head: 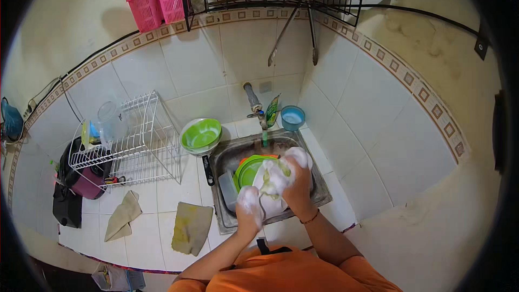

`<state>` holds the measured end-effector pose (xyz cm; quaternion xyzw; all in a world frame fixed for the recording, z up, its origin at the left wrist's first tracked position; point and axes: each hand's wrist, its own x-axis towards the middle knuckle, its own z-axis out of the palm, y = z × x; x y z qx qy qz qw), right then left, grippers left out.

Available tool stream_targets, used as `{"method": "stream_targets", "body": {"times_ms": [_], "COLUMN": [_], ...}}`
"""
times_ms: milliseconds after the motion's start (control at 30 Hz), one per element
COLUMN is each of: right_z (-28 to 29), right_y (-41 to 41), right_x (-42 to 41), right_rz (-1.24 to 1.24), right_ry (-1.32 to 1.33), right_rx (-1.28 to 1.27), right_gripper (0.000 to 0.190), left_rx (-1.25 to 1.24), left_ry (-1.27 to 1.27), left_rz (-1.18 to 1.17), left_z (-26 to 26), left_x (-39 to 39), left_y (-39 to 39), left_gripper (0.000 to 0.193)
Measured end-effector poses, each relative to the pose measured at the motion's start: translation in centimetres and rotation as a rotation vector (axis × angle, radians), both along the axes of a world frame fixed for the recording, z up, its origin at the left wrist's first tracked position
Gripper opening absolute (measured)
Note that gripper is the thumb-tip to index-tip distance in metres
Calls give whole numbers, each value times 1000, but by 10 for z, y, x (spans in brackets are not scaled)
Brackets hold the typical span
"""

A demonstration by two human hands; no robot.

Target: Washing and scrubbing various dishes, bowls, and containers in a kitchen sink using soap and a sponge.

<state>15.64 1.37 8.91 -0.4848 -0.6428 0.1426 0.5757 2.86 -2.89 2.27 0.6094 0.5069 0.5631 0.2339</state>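
Observation:
My left hand, coated in white suds, grips the near-left edge of a foam-covered dish over the sink. Yellow-green patches show through the lather, and the dish's exact shape is hidden. My right hand rests on the far-right side of the same dish. Thick foam covers its fingertips, so I cannot tell whether a sponge is in it. Beneath and left of the dish, a green plastic dish lies in the metal sink, beside a clear plastic container. An orange rim shows behind the green one.
A tap with a green spout stands behind the sink, near a blue tub. Left are stacked bowls, a black handle, a white wire dish rack and two cloths. Tongs hang above.

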Motion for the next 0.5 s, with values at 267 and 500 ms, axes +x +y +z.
{"method": "stream_targets", "body": {"times_ms": [267, 500], "right_z": [-12, -4], "right_y": [-19, -1], "right_x": [-15, -11], "right_rz": [237, 119], "right_ry": [-400, -84], "right_rx": [193, -38], "right_gripper": [27, 31], "left_rx": [126, 346], "left_ry": [88, 426], "left_rz": [7, 110], "left_z": [4, -18], "left_x": [-12, -15], "left_y": [4, 10], "left_gripper": [18, 17]}}
